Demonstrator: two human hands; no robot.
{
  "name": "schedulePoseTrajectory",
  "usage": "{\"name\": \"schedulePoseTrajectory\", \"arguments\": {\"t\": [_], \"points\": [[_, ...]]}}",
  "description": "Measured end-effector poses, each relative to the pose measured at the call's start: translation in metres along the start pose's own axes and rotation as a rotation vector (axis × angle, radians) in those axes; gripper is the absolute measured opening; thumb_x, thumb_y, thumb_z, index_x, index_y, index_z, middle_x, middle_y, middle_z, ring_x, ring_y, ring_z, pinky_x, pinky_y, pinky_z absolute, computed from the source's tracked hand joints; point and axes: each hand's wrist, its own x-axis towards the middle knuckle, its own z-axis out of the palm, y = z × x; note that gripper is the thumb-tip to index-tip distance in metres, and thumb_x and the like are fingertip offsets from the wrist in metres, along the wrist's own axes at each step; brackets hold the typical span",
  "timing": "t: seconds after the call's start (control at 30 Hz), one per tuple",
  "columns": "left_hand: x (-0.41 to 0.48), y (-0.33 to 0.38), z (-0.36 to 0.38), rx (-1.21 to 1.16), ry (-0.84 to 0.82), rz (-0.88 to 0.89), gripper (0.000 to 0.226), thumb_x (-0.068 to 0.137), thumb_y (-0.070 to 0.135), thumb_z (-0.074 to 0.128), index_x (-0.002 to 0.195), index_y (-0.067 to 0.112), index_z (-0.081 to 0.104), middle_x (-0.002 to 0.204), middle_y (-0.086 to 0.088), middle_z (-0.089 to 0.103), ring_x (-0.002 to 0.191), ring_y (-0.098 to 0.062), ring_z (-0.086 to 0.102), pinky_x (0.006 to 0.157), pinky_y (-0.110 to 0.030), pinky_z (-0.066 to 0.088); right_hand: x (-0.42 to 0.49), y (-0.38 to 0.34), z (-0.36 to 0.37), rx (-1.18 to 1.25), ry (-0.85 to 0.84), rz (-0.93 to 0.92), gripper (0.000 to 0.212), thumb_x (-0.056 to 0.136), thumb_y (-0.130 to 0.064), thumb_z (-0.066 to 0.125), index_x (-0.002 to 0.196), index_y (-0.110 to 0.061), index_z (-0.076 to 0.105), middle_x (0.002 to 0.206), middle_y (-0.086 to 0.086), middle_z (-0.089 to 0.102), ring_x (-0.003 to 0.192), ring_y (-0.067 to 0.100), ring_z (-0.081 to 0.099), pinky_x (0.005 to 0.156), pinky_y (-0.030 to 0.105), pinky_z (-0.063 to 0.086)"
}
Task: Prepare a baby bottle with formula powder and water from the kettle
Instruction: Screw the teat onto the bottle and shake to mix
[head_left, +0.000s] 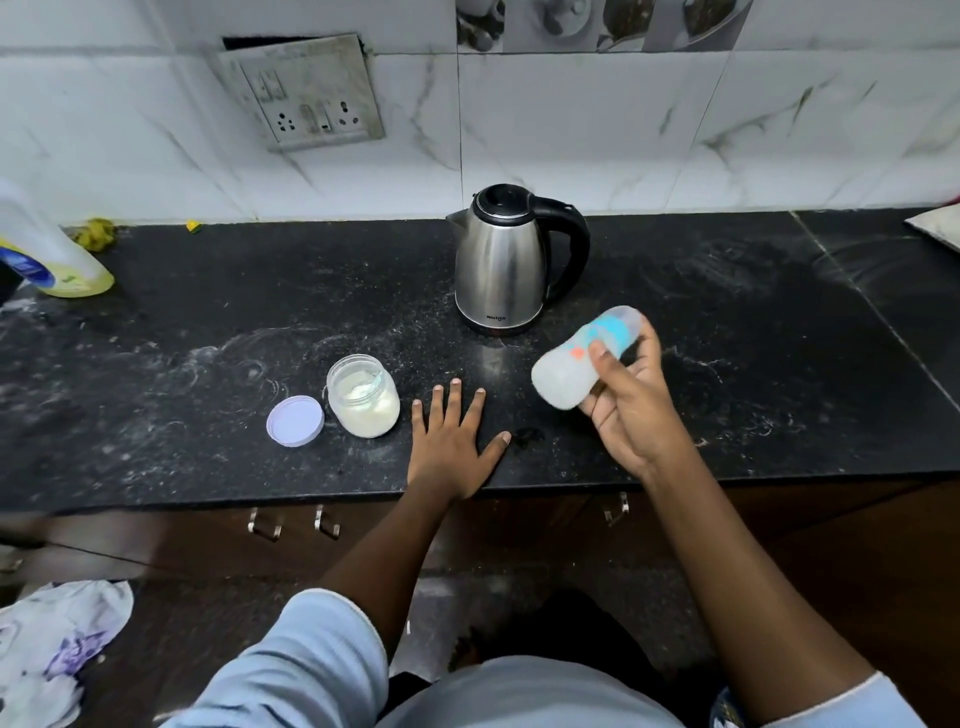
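Note:
My right hand (631, 400) grips a baby bottle (571, 364) with a blue and orange print, tilted on its side above the black counter (208, 364); the bottle looks blurred. My left hand (452, 441) lies flat on the counter with fingers spread, just right of an open glass jar of white formula powder (363, 397). The jar's pale lilac lid (295, 421) lies beside it on the left. A steel kettle (501, 260) with a black lid and handle stands upright behind my hands, lid closed.
A plastic bottle of yellow liquid (47, 249) stands at the far left of the counter. A socket panel (306, 93) is on the tiled wall. Cupboard handles (265, 525) sit below the counter edge. A crumpled cloth (57, 649) lies low on the left.

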Motion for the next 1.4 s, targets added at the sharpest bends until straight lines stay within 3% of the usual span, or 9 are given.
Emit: {"name": "schedulePoseTrajectory", "arguments": {"t": [0.13, 0.23, 0.37, 0.6, 0.7, 0.83, 0.93, 1.07, 1.4], "points": [[0.0, -0.001, -0.002, 0.02, -0.008, 0.012, 0.095, 0.091, 0.082, 0.004, 0.172, 0.031, 0.003, 0.181, -0.01, -0.004, 0.166, -0.033, -0.01, 0.131, -0.061, -0.009, -0.007, 0.006, 0.003, -0.174, -0.227, 0.069, 0.092, 0.082, -0.004, 0.08, 0.154, -0.044, 0.038, 0.128, 0.02, 0.069, 0.115, 0.038, 0.068, 0.095, 0.057, 0.058], [0.0, 0.0, 0.0, 0.005, 0.009, 0.002, 0.091, 0.096, 0.082, 0.011, 0.172, 0.032, 0.006, 0.181, -0.01, -0.002, 0.167, -0.033, -0.009, 0.131, -0.06, -0.009, -0.006, 0.015, 0.008, -0.004, 0.009, 0.003, 0.085, 0.087, -0.008, 0.076, 0.156, -0.037, 0.035, 0.128, 0.01, 0.069, 0.114, 0.027, 0.071, 0.088, 0.049, 0.062], [0.001, -0.001, 0.001, 0.017, 0.004, 0.012, 0.094, 0.092, 0.082, 0.006, 0.172, 0.032, 0.006, 0.181, -0.01, -0.002, 0.167, -0.034, -0.008, 0.131, -0.061, -0.009, -0.008, 0.01, 0.003, -0.1, -0.183, 0.03, 0.085, 0.089, 0.002, 0.067, 0.157, -0.038, 0.034, 0.131, 0.012, 0.068, 0.114, 0.034, 0.069, 0.096, 0.054, 0.059], [0.0, -0.001, 0.001, 0.019, -0.007, 0.005, 0.093, 0.093, 0.082, 0.007, 0.172, 0.032, 0.004, 0.181, -0.009, -0.004, 0.167, -0.033, -0.01, 0.131, -0.06, -0.01, -0.007, 0.008, 0.007, -0.071, -0.132, 0.008, 0.084, 0.082, -0.008, 0.079, 0.151, -0.04, 0.042, 0.126, 0.009, 0.071, 0.116, 0.034, 0.066, 0.095, 0.055, 0.059], [0.0, -0.001, 0.0, -0.003, -0.003, -0.002, 0.089, 0.098, 0.081, 0.013, 0.172, 0.033, 0.005, 0.181, -0.009, -0.005, 0.166, -0.032, -0.011, 0.131, -0.059, -0.011, -0.005, 0.011, 0.008, 0.069, 0.077, -0.048, 0.069, 0.09, -0.008, 0.072, 0.147, -0.033, 0.043, 0.126, 0.006, 0.07, 0.119, 0.028, 0.068, 0.09, 0.05, 0.062], [-0.001, 0.0, -0.002, 0.024, -0.016, 0.004, 0.094, 0.092, 0.082, 0.005, 0.172, 0.032, 0.003, 0.181, -0.009, -0.005, 0.167, -0.033, -0.01, 0.131, -0.061, -0.009, -0.011, 0.011, 0.006, -0.116, -0.125, 0.027, 0.087, 0.08, -0.009, 0.081, 0.15, -0.041, 0.042, 0.129, 0.013, 0.069, 0.114, 0.032, 0.068, 0.094, 0.055, 0.06], [0.0, 0.0, -0.001, 0.004, 0.0, -0.003, 0.089, 0.098, 0.081, 0.014, 0.172, 0.032, 0.005, 0.181, -0.009, -0.004, 0.167, -0.033, -0.01, 0.131, -0.06, -0.01, -0.008, 0.011, 0.002, 0.031, 0.046, -0.016, 0.072, 0.086, -0.013, 0.075, 0.148, -0.035, 0.044, 0.133, 0.011, 0.064, 0.118, 0.028, 0.068, 0.089, 0.051, 0.062], [0.0, 0.0, -0.001, 0.025, -0.007, 0.002, 0.094, 0.093, 0.082, 0.006, 0.172, 0.032, 0.004, 0.181, -0.01, -0.004, 0.167, -0.033, -0.009, 0.131, -0.061, -0.009, -0.011, 0.011, -0.001, -0.11, -0.128, 0.056, 0.085, 0.081, -0.013, 0.082, 0.151, -0.042, 0.043, 0.128, 0.014, 0.069, 0.113, 0.032, 0.069, 0.093, 0.053, 0.06], [0.0, 0.0, -0.001, -0.006, 0.0, 0.0, 0.092, 0.095, 0.082, 0.01, 0.172, 0.032, 0.005, 0.181, -0.009, -0.004, 0.167, -0.032, -0.011, 0.131, -0.06, -0.01, -0.012, 0.01, 0.002, -0.056, -0.025, 0.045, 0.082, 0.084, -0.013, 0.079, 0.152, -0.038, 0.041, 0.13, 0.009, 0.069, 0.117, 0.031, 0.068, 0.093, 0.054, 0.061]]}}
